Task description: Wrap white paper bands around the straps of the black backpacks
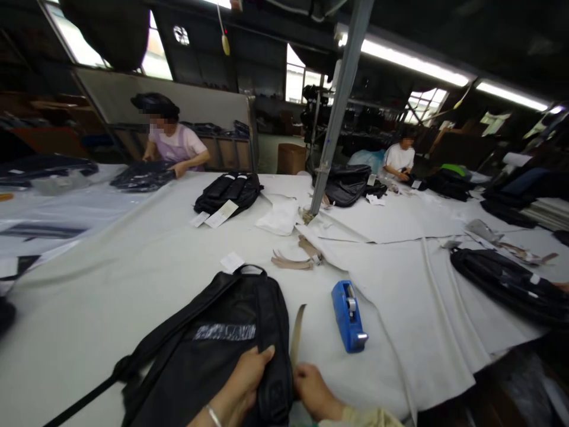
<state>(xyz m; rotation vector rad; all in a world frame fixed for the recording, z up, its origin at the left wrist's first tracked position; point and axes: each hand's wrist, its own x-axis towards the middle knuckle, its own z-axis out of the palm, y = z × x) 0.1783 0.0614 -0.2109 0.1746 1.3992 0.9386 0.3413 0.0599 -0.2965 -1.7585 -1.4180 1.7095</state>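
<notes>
A black backpack (213, 350) lies on the white-covered table in front of me, its shoulder straps facing up and a clear, shiny strip across its back. My left hand (246, 379) grips the right-hand shoulder strap (267, 323), thumb on top. Close by at the bag's right edge, my right hand (316, 391) is closed at the lower end of a thin tan strip (297, 335), which stands up beside the bag. A blue tape dispenser (349, 317) sits to the right of that hand. A white tag (232, 261) rests near the bag's top handle.
Several tan strips (296, 261) lie beyond the bag, near a grey metal post (338, 112). Another black backpack (229, 193) with tags is farther back. Across the table, one person (178, 142) handles a wrapped bag; another person (400, 159) works at the far right.
</notes>
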